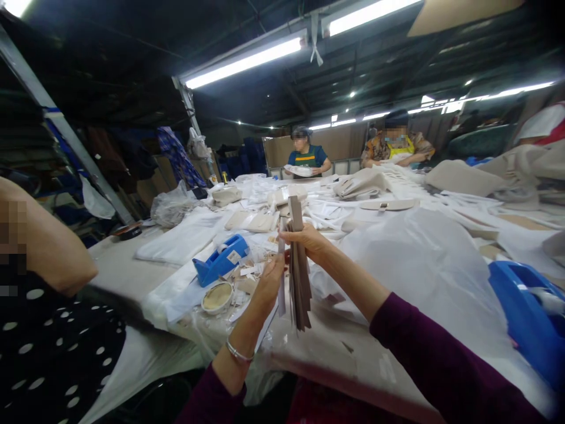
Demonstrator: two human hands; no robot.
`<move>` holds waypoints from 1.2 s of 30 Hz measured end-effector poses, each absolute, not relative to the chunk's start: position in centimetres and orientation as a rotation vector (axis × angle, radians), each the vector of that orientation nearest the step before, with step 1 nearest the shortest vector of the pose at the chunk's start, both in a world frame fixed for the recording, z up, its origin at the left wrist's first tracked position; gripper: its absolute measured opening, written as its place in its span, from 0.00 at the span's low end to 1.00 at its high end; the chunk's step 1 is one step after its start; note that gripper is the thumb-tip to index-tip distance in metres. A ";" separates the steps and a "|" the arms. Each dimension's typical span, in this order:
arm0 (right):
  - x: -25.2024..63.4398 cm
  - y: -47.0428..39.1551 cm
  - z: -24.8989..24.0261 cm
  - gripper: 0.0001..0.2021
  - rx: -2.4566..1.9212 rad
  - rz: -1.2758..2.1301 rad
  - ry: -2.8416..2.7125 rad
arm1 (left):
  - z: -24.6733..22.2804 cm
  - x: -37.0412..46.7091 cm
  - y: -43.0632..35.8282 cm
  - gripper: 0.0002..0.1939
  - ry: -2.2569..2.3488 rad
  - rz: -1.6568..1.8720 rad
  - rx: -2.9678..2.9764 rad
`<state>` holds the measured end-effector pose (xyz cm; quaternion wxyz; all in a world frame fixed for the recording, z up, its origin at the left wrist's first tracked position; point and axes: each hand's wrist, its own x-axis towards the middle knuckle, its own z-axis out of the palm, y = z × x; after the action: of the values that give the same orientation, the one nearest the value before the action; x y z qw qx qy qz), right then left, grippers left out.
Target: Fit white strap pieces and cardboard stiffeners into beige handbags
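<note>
Held upright in front of me is a bundle of long taupe strips [300, 288], fanned unevenly at its lower end. My right hand [309, 240] is closed around its upper part, with the thumb across it. A thin pale strip [282, 300] stands apart from the bundle on its left side. My left hand [272, 277] pinches this strip, and its fingertips are partly hidden. Whether the strips are leather or fabric I cannot tell. Below the hands is the cloth-covered table [335, 359].
Left of my hands are a blue tape dispenser [223, 259], a round tub [217, 297] and loose scraps. Clear plastic sheeting [410, 277] and another blue dispenser [529, 312] lie right. A person in polka dots [57, 347] is close at left. Co-workers sit across the table.
</note>
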<state>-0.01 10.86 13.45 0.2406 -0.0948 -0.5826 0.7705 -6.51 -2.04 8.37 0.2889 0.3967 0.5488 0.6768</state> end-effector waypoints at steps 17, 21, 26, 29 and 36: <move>0.9 7.5 13.5 0.19 -0.174 1.973 -1.579 | 4.1 -6.2 -1.1 0.15 1.333 1.845 1.020; 1.9 6.9 11.5 0.20 -0.125 1.958 -1.607 | 2.7 -5.6 -2.0 0.18 1.370 1.801 0.939; 2.2 6.9 9.9 0.21 -0.076 1.995 -1.574 | 2.9 -4.8 -2.7 0.19 1.380 1.770 0.869; 2.4 6.8 9.3 0.23 -0.143 1.995 -1.581 | 2.6 -4.7 -2.6 0.18 1.376 1.803 0.834; 4.0 6.9 8.5 0.18 -0.280 1.704 -1.778 | 2.1 -4.4 -2.4 0.16 1.270 1.771 0.843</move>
<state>3.97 6.94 8.54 0.3254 -0.1069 -0.6784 0.6500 -4.36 -2.36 2.14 0.3918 0.3318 0.5000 0.6974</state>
